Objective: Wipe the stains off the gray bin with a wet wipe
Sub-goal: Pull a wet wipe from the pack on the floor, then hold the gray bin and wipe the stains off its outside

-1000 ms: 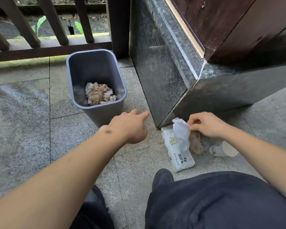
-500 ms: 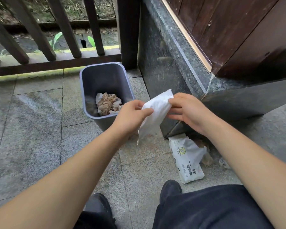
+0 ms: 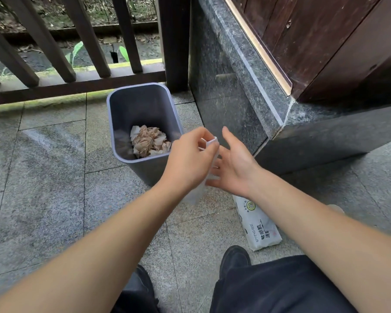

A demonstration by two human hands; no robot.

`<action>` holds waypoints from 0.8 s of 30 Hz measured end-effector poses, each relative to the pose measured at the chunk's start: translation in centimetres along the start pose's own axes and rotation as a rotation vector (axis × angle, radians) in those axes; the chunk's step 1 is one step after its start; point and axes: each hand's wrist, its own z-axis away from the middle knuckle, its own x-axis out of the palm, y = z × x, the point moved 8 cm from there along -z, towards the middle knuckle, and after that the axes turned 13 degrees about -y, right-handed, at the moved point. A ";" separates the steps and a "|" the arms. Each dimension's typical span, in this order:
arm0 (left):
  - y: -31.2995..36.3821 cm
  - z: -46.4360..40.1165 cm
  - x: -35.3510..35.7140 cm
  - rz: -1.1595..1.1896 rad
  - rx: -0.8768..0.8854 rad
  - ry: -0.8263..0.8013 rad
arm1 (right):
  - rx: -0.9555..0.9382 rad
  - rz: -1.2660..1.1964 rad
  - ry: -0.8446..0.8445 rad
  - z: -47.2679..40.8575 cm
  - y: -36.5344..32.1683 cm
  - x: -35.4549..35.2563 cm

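The gray bin (image 3: 122, 105) stands on the stone floor by the railing, with crumpled brown and white paper (image 3: 148, 141) inside. My left hand (image 3: 187, 161) is in front of the bin's near right corner, pinching a white wet wipe (image 3: 210, 154) that hangs down between both hands. My right hand (image 3: 235, 166) is just right of it, fingers spread, its fingertips against the hanging wipe. Most of the wipe is hidden behind my left hand.
A white pack of wipes (image 3: 260, 229) lies on the floor under my right forearm. A dark granite plinth (image 3: 230, 98) with a wooden wall above rises close on the right. A wooden railing (image 3: 77, 86) runs behind the bin. My shoes and dark trousers (image 3: 280, 288) are at the bottom.
The wipe came out of the pack in my right hand and passed to my left hand. My right hand has opened its grip. The view has shifted nearer to the bin.
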 end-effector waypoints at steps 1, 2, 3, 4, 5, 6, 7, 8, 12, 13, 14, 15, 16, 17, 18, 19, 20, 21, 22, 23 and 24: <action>0.3 0.0 0.5 0.011 0.009 -0.035 | -0.010 -0.086 -0.046 -0.2 0.1 0.5; 0.5 0.1 0.9 0.009 0.018 -0.070 | -0.025 -0.168 -0.070 -0.3 0.1 0.8; 0.8 0.1 1.3 -0.008 0.034 -0.094 | -0.045 -0.245 -0.079 -0.4 0.2 0.7; 1.2 0.1 1.5 -0.024 0.056 -0.103 | -0.066 -0.303 -0.073 -0.5 0.2 0.4; 1.7 0.1 1.6 -0.027 0.076 -0.098 | -0.087 -0.337 -0.055 -0.6 0.1 -0.1; 2.0 0.2 1.5 -0.019 0.093 -0.083 | -0.103 -0.351 -0.032 -0.8 0.1 -0.5; 2.4 0.2 1.5 -0.007 0.106 -0.063 | -0.114 -0.356 -0.023 -0.8 0.2 -0.8; 2.7 0.1 1.4 0.001 0.111 -0.040 | -0.117 -0.358 -0.031 -1.0 0.4 -0.8; 3.0 0.0 1.6 0.013 0.087 0.003 | -0.182 -0.353 -0.131 -1.7 0.4 0.9; 3.1 0.0 1.7 0.021 0.085 0.003 | -0.212 -0.365 -0.141 -1.7 0.3 0.8; 3.2 0.0 2.0 0.029 0.087 -0.001 | -0.245 -0.391 -0.147 -1.7 0.2 0.7; 3.4 0.1 2.2 0.036 0.093 -0.005 | -0.264 -0.432 -0.181 -1.7 -0.1 0.8; 3.6 0.1 2.4 0.044 0.104 -0.009 | -0.271 -0.436 -0.177 -1.4 -0.4 0.8; 4.0 0.1 2.4 0.054 0.121 -0.004 | -0.273 -0.422 -0.151 -1.2 -0.7 0.6; 4.3 0.1 2.0 0.066 0.144 0.018 | -0.266 -0.426 -0.153 -1.1 -1.0 0.7; 4.4 -0.1 1.2 0.082 0.164 0.060 | -0.270 -0.393 -0.125 -1.1 -1.5 0.4; 4.2 -0.3 0.1 0.107 0.172 0.115 | -0.260 -0.379 -0.169 -0.8 -2.3 1.0; 3.5 -0.6 -1.1 0.142 0.161 0.168 | -0.257 -0.400 -0.237 -0.5 -2.8 1.5; 2.5 -0.9 -2.2 0.171 0.125 0.206 | -0.257 -0.420 -0.288 -0.2 -3.4 2.3; 1.1 -1.2 -3.0 0.182 0.070 0.229 | -0.252 -0.435 -0.325 0.0 -3.7 2.7; -0.5 -1.6 -3.7 0.172 0.007 0.239 | -0.226 -0.466 -0.343 0.0 -3.4 2.8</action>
